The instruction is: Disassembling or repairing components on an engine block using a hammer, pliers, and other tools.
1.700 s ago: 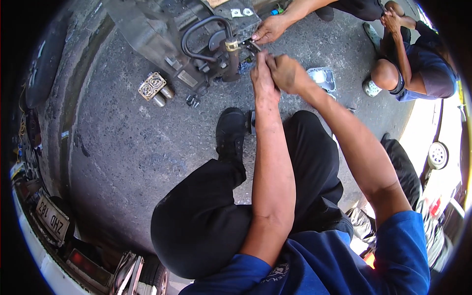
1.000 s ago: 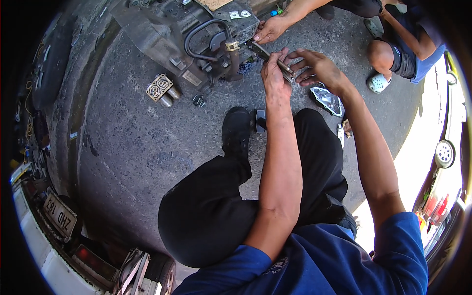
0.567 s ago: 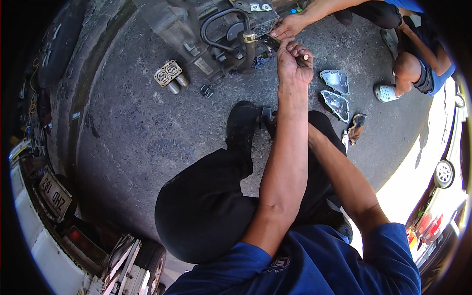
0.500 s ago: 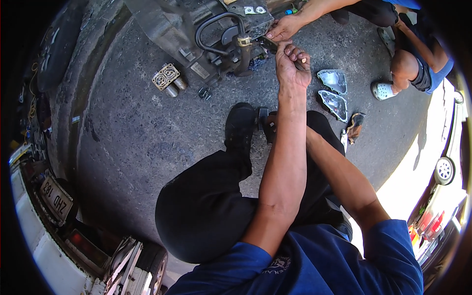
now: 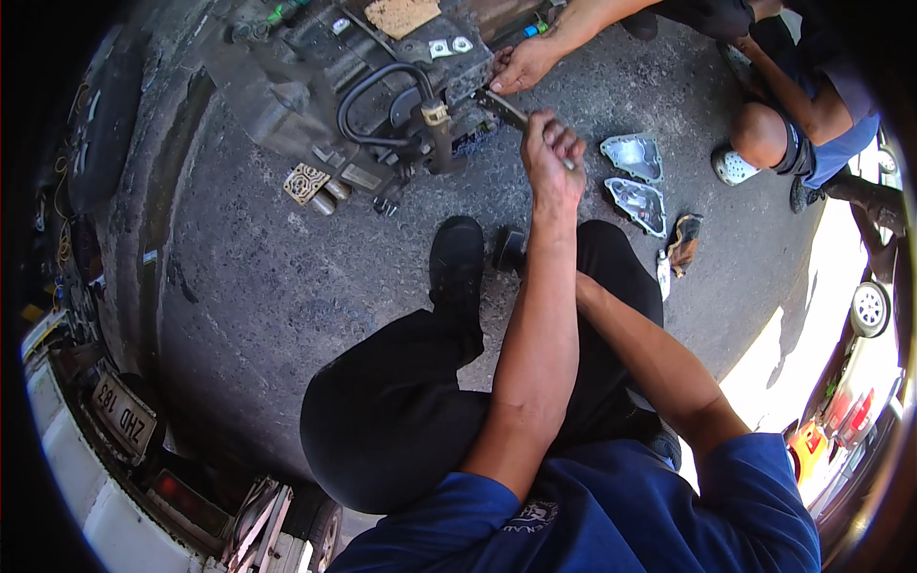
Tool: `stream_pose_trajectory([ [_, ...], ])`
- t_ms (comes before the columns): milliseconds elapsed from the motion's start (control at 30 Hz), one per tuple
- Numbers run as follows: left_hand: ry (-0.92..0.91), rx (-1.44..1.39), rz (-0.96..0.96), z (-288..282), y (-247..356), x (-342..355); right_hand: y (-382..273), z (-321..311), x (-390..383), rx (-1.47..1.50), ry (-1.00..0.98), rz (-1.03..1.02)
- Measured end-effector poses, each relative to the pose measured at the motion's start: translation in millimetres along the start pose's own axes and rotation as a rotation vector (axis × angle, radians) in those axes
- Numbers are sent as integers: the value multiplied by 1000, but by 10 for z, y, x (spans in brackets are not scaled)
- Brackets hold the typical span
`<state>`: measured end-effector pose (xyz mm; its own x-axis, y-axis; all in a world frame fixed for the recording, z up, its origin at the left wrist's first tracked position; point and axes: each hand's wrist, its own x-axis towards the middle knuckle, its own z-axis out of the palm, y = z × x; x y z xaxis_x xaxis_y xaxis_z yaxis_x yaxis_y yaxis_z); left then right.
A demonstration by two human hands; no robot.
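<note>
L hand (image 5: pixel 553 158) clenched on dark metal bar (image 5: pixel 503 109) at housing

We've got our L fist closed round the lower end of the bar, its butt poking out past our fingers. Bar slants up & L to the corner of a grimy gearbox-type housing (image 5: pixel 258 100); can't tell if the tip's touching. Co-worker's hand (image 5: pixel 521 65) is right by that tip, fingers bent at the housing's edge. Our R forearm (image 5: pixel 659 363) runs behind our L one, so R hand is hidden & we can't tell its state. Dark block (image 5: pixel 510 248) sits close by, just R of our black shoe (image 5: pixel 457 267).

On the housing: black looped hose (image 5: pixel 346 110) w/ brass-coloured clamp (image 5: pixel 436 116), plus tan board scrap (image 5: pixel 401 14) on top. On the concrete, L side: metal valve block (image 5: pixel 308 183) w/ 2 cylinders, & small bolts (image 5: pixel 385 205) nearby. R side: 2 silver cast covers (image 5: pixel 632 158), one nearer us than the other, then brown rag (image 5: pixel 684 244) beside white tube (image 5: pixel 664 274). Another person (image 5: pixel 821 115) crouches far R, in pale clogs.
</note>
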<state>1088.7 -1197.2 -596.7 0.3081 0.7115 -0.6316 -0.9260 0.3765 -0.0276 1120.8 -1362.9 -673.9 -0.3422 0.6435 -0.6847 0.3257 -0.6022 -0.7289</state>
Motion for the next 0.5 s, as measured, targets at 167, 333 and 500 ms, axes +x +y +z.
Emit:
stream_pose_trajectory([
  [167, -35, -91, -11, 150, -15, 205, 145, 81, -16, -49, 11, -34],
  [333, -97, -228, 30, 204, -70, 131, 256, 85, 35, -25, 34, -62],
  [500, -29, -12, 48, 173, -108, 142, 320, 139, 60, -51, 31, -93],
])
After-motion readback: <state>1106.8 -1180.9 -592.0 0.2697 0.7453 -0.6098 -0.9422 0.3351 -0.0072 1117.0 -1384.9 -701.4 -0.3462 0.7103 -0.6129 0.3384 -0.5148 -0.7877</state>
